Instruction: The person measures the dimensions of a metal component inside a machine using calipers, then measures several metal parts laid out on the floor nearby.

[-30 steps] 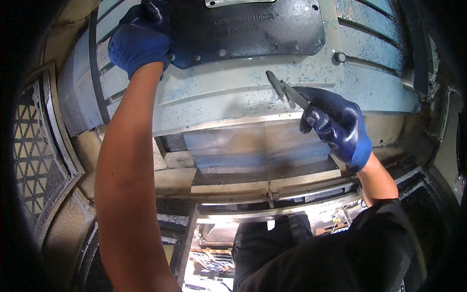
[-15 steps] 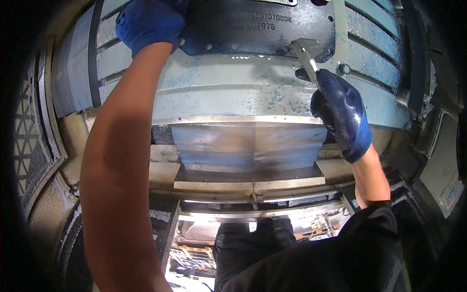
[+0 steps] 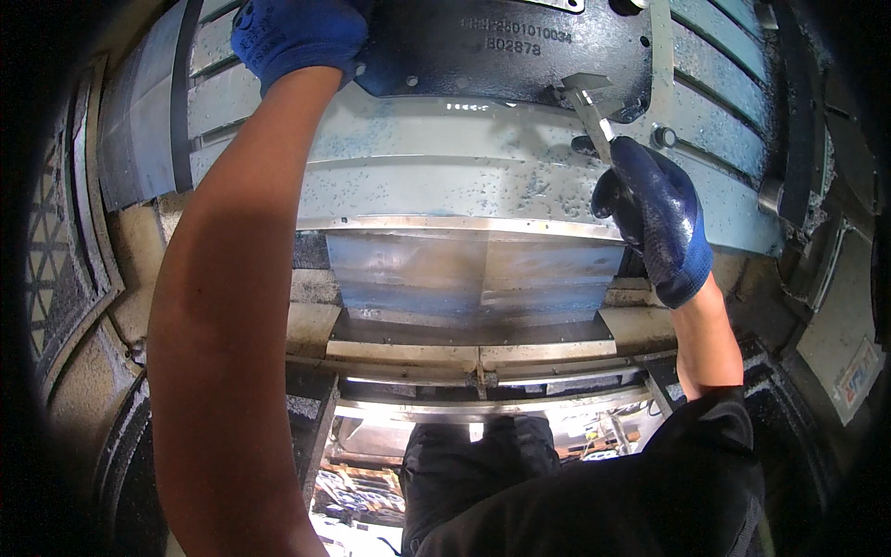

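— While the right hand (image 3: 654, 213) is gripping a T-headed metal tool (image 3: 591, 113), where is its head showing?
— Over the near-right edge of the black plate (image 3: 506, 67). Left hand (image 3: 302, 39) is overlapping plate's left side; cannot tell its grip.

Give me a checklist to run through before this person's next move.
1. Right hand gripping the metal tool: ok.
2. Tool's head over the dark plate's lower right part: ok.
3. Tool's head pressed against the plate: cannot tell.
4. Left hand away from the tool: ok, at the plate's left side.
5. Left hand's fingers gripping the plate: cannot tell, cut off by the picture's top edge.
6. Table free of specks: not ok, many scattered.
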A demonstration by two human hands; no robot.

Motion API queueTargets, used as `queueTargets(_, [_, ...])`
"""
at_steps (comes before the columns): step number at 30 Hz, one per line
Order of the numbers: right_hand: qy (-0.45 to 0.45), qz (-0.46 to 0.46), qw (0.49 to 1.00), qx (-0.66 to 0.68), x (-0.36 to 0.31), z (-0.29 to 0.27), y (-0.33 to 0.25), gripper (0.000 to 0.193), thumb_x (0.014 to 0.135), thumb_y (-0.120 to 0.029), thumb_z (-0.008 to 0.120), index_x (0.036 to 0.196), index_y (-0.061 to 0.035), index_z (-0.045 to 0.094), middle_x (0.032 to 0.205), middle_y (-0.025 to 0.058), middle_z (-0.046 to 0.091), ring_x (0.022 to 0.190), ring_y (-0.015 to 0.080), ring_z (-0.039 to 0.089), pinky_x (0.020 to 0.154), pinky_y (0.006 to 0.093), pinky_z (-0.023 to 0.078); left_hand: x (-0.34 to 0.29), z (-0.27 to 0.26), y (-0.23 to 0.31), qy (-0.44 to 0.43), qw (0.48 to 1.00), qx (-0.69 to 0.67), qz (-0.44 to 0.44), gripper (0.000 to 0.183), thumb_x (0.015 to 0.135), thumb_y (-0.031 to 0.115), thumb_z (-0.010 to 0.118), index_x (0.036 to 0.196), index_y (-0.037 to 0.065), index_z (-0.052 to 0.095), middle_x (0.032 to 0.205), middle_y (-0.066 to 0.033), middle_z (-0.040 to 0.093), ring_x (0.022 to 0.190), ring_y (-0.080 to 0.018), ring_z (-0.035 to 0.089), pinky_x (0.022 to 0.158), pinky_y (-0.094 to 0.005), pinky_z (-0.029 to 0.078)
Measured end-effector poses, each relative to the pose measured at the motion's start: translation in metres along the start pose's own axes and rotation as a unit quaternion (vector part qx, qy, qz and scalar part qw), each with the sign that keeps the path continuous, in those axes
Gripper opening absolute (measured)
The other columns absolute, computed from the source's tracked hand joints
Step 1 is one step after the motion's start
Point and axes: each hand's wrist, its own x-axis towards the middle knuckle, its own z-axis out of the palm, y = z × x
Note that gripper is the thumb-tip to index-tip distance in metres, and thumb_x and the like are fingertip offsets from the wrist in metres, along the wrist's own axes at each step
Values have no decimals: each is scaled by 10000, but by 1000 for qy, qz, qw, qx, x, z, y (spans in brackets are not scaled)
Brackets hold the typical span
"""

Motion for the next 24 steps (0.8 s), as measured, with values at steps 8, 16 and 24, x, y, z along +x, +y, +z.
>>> queueTargets(8, [8, -40, 999, 31, 0, 2, 3, 419, 999, -403, 660, 1108, 0, 699, 747, 74, 710, 467, 42, 448, 447, 209, 313, 0, 0, 0, -6, 1000, 7, 3, 353, 971, 346, 597, 738, 103, 703, 741, -200, 698, 693, -423, 679, 658, -509, 528])
queueTargets(16, [-3, 14, 1000, 2, -3, 2, -5, 453, 1007, -439, 634, 1205, -34, 679, 801, 68, 697, 518, 55, 416, 484, 231, 301, -1, 2, -2, 0, 1000, 5, -1, 324, 962, 332, 609, 752, 110, 715, 744, -196, 702, 699, -420, 684, 667, -506, 534])
queueTargets(24, [2, 9, 1000, 6, -2, 3, -4, 453, 1010, -425, 636, 1223, -26, 671, 811, 74, 708, 524, 42, 426, 479, 219, 294, -1, 0, -1, 4, 1000, 7, -3, 334, 960, 339, 612, 734, 111, 704, 736, -200, 696, 691, -420, 682, 660, -512, 533])
